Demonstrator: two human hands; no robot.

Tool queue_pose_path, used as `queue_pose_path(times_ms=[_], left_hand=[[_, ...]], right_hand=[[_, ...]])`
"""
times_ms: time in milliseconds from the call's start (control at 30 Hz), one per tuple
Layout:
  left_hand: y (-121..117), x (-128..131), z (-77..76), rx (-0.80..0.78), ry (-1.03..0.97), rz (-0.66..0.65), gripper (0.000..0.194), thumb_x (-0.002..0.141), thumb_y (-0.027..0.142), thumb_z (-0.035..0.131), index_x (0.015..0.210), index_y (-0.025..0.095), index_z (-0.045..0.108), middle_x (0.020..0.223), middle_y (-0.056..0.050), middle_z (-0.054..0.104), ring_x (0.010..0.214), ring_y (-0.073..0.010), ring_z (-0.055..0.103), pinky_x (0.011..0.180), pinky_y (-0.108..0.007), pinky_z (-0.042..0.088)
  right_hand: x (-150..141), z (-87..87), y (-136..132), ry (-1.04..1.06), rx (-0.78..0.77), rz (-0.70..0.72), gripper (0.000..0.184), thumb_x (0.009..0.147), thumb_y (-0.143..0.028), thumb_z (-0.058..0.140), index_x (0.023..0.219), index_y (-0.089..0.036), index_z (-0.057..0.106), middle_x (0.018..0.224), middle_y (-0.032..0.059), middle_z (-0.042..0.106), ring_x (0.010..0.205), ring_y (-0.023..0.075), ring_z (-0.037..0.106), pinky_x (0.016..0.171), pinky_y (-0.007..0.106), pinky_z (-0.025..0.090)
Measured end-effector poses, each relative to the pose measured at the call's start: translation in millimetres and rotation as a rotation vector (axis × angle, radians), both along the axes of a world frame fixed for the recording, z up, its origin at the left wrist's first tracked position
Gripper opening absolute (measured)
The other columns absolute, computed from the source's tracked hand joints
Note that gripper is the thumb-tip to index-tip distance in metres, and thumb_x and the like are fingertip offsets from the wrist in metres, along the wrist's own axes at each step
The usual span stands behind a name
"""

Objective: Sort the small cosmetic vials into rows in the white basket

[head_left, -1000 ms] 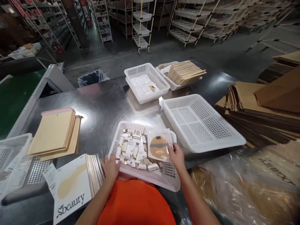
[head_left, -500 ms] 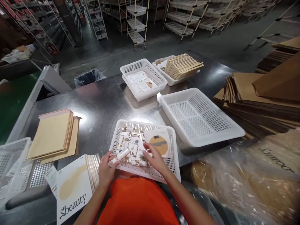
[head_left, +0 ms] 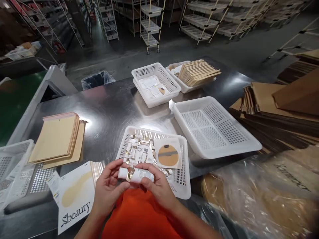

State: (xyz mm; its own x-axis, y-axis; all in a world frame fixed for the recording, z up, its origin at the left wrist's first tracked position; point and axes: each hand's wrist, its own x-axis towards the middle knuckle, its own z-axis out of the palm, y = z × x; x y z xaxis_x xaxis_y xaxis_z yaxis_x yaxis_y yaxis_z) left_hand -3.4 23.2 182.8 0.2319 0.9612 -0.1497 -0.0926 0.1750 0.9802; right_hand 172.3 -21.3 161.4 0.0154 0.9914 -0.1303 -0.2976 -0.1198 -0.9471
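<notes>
A small white bottle (head_left: 142,175) with a gold collar and white cap lies sideways between my hands, over the near edge of a white perforated basket (head_left: 184,181). My right hand (head_left: 159,187) grips the printed body with thumb and fingers. At the cap end, my left hand (head_left: 109,189) has its fingers curled around the bottle. Part of the bottle's underside is hidden by the fingers. Inside the basket are several similar bottles (head_left: 137,136), a printed paper slip (head_left: 144,150) and a white card with a tan circle (head_left: 168,156).
Left of me are tan envelopes (head_left: 58,136) and a stack of white "Sbeauty" mailers (head_left: 76,196). A larger white basket (head_left: 214,149) stands to the right. Farther back are a basket with papers (head_left: 156,101) and bundled envelopes (head_left: 199,73). Plastic-wrapped packages (head_left: 249,196) lie at right.
Both hands have come toward my body and closer together, lifting the bottle from the basket. My right hand has left the basket contents and now grips the bottle too.
</notes>
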Motion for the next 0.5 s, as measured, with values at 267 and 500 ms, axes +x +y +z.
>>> queue_pose_path(times_ms=[267,500], left_hand=[[-7.1,1.7,0.6,-0.031,-0.036,0.023,0.048,0.067,0.016,0.084,0.11,0.031,0.069,0.108,-0.002,0.075,0.097,-0.0147,0.072,0.082,-0.019,0.059],[-7.4,3.3,3.3,0.012,-0.018,0.021,0.044,0.067,0.016,0.083,0.107,0.028,0.07,0.116,-0.005,0.072,0.103,-0.0168,0.07,0.086,-0.021,0.058]], right_hand=[[-10.5,4.2,-7.5,-0.276,0.25,-0.158,0.031,0.088,-0.043,0.064,0.113,-0.026,0.062,0.105,0.0051,0.067,0.098,0.0202,0.063,0.085,0.031,0.053],[-10.2,4.2,-7.0,-0.377,0.375,-0.202,0.028,0.089,-0.032,0.062,0.117,-0.028,0.06,0.111,0.0067,0.059,0.106,0.0208,0.059,0.091,0.033,0.053]])
